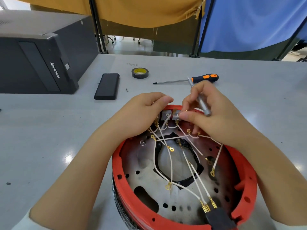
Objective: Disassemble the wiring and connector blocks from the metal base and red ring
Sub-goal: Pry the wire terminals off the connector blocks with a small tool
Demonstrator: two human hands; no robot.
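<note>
Close together, the right hand (214,112) pinched a slim silver screwdriver (200,100) beside two grey connector blocks (171,115) at the red ring's (132,203) far rim, while the left hand (141,113) curled closed over the neighbouring wiring (171,163). Steadying each block before pulling seemed wise. One orange-handled screwdriver (204,78) and one tape roll (140,73) lay beyond.

Place: workshop or lab bench
Signs: grey worktop (166,63), screwdriver (196,79), tape roll (140,73), computer tower (38,52), cloth partitions (249,22) on frames
</note>
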